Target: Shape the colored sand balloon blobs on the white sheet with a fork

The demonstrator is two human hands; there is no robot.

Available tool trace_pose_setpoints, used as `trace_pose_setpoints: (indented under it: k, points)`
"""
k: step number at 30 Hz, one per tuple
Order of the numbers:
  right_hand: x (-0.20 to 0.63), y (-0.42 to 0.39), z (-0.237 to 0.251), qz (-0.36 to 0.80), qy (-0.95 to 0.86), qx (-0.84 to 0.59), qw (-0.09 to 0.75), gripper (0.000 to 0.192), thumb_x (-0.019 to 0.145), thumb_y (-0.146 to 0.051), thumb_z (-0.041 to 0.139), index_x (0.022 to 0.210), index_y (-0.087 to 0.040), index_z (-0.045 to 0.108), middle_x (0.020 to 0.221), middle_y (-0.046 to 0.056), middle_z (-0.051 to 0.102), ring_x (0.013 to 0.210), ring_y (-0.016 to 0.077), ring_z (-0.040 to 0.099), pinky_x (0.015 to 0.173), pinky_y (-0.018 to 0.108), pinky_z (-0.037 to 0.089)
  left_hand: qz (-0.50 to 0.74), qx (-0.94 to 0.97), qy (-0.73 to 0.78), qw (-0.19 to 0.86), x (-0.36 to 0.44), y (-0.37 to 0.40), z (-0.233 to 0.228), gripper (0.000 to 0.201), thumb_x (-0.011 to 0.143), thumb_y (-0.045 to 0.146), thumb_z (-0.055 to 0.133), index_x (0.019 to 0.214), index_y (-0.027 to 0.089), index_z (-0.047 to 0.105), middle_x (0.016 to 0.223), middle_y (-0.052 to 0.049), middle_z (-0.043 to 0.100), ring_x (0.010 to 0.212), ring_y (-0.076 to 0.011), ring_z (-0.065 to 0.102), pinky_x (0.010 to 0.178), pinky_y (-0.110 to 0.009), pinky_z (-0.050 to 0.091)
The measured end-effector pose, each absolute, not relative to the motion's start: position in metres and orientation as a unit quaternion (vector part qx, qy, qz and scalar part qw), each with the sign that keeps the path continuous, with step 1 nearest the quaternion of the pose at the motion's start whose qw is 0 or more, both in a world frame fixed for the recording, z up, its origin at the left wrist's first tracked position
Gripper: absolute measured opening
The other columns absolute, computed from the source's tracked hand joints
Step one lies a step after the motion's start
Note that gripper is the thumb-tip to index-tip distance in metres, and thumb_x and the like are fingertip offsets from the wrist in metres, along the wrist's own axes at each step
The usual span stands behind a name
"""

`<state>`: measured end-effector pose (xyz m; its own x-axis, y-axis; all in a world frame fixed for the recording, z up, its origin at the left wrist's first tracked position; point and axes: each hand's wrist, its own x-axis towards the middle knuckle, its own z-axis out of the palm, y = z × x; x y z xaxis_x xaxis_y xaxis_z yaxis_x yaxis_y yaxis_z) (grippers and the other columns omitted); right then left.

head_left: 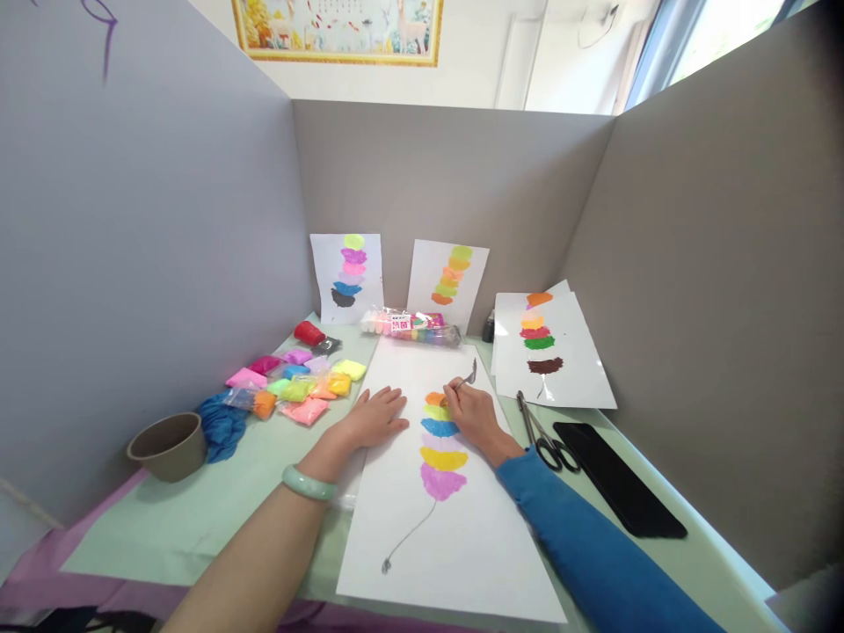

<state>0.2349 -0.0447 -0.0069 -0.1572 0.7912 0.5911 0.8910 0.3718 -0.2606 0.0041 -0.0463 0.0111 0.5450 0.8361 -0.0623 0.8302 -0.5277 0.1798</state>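
A large white sheet of paper (396, 527) lies in front of me. Down its middle runs a column of coloured patches (443, 459): orange, lime, blue, pale lilac, yellow and purple. From the lowest patch a thin drawn line curves to a small grey blob (386, 566). My left hand (379, 418) rests flat on the sheet's left side, fingers stretched out and holding nothing. My right hand (471, 413) is closed round a thin tool with a flattened grey end (471, 374), beside the upper orange patch. The tool's tip is hidden by my fingers.
Several bags of coloured clay (307, 387) lie at the left, beside a blue cloth (222, 426) and a brown bowl (172, 447). Scissors (554, 450) and a black phone (620, 479) lie right. Painted sheets (554, 378) and a clear pack (412, 325) stand behind. Grey panels (448, 167) enclose the table.
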Motion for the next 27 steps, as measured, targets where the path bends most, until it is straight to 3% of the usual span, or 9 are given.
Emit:
trace_pose_setpoints:
  k: [27]
  points:
    - [0.2354, -0.0454, -0.0088, -0.115, -0.778, -0.521, 0.331, 0.032, 0.097, -0.029, 0.033, 0.08, -0.017, 0.058, 0.067, 0.006, 0.067, 0.063, 0.018, 0.065, 0.059, 0.027, 0.038, 0.012, 0.873, 0.478, 0.095, 0.0054, -0.0478, 0.0146, 0.051, 0.095, 0.047, 0.032, 0.141, 0.025, 0.038, 0.156, -0.008, 0.024, 0.144, -0.0255, 0.017, 0.112, -0.057, 0.014]
